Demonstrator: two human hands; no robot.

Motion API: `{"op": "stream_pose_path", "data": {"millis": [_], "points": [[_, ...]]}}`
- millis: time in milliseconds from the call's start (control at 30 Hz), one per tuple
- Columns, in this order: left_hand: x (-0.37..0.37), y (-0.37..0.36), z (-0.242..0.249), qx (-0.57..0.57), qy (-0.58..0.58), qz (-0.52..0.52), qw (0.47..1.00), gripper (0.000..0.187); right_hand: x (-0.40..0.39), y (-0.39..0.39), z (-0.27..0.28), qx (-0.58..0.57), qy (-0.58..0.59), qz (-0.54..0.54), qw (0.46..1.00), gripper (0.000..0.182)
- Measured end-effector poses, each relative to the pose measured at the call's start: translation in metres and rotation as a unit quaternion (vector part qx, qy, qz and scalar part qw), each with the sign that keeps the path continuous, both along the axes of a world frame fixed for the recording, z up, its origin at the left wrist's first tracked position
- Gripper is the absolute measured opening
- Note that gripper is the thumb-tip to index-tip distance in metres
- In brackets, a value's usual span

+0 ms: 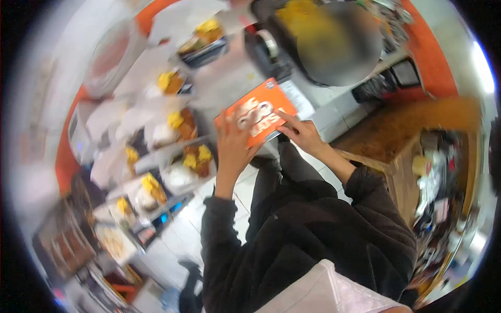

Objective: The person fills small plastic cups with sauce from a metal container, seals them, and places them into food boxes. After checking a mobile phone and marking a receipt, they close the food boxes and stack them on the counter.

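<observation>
An orange takeaway food box (pixel 267 110) with white lettering on its lid is held in front of my body, tilted. My left hand (pixel 233 136) grips its left side, the fingers lying over the lid's edge. At the lower right edge of the lid, my right hand (pixel 304 134) has its fingers pressed on the box; its thumb side is partly hidden. What is inside the box does not show. To the left stand several open boxes with white rice and yellow topping, the nearest being an open food box (pixel 189 166).
A dark tray with yellow food (pixel 300 14) lies at the top, partly blurred. Near it are a black tape dispenser (pixel 257 48) and a white paper (pixel 298 99). A clear plastic bag (pixel 110 55) is at the far left. A cluttered wooden shelf (pixel 402 172) stands right.
</observation>
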State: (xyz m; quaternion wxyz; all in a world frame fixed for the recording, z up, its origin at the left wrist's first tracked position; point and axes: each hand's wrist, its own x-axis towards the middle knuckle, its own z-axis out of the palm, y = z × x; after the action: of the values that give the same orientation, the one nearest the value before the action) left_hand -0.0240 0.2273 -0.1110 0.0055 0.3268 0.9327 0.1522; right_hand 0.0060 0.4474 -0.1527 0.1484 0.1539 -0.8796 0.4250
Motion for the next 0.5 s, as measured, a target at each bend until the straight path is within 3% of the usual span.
{"op": "stream_pose_path", "data": {"millis": [33,100,167,200,233,300,367,400,433,467,500], "points": [[0.009,0.0,-0.014,0.095,0.018,0.073,0.993,0.072,-0.001,0.001,0.022,-0.075,-0.006,-0.053,0.996,0.041],[0.024,0.004,-0.034,0.276,0.021,0.205,0.939,0.067,-0.019,0.003,0.063,-0.216,-0.142,-0.158,0.953,0.047],[0.045,0.039,-0.028,0.504,-0.04,0.32,0.801,0.062,-0.05,0.016,-0.05,0.03,-0.053,-0.206,0.977,0.059],[0.057,0.026,-0.085,0.57,-0.126,0.37,0.722,0.062,-0.049,0.02,-0.012,-0.076,-0.23,-0.112,0.964,0.061],[0.061,0.014,-0.141,0.619,-0.209,0.422,0.628,0.062,-0.047,0.02,0.03,-0.186,-0.386,0.0,0.904,0.064],[0.052,0.008,-0.138,0.643,-0.254,0.379,0.615,0.061,-0.054,0.02,0.027,-0.207,-0.455,0.067,0.864,0.066],[0.047,-0.009,-0.145,0.665,-0.286,0.347,0.596,0.06,-0.051,0.014,0.012,-0.304,-0.398,0.12,0.857,0.071],[0.047,-0.023,-0.161,0.687,-0.293,0.36,0.559,0.059,-0.046,0.013,0.019,-0.306,-0.392,0.118,0.859,0.071],[0.047,-0.02,-0.159,0.706,-0.3,0.374,0.521,0.059,-0.038,0.012,0.032,-0.246,-0.382,0.104,0.885,0.076],[0.048,-0.018,-0.155,0.705,-0.299,0.369,0.527,0.059,-0.031,0.014,0.039,-0.186,-0.371,0.09,0.906,0.08],[0.051,-0.01,-0.124,0.69,-0.313,0.423,0.497,0.059,-0.027,0.019,0.039,-0.193,-0.367,0.09,0.906,0.08]]}}
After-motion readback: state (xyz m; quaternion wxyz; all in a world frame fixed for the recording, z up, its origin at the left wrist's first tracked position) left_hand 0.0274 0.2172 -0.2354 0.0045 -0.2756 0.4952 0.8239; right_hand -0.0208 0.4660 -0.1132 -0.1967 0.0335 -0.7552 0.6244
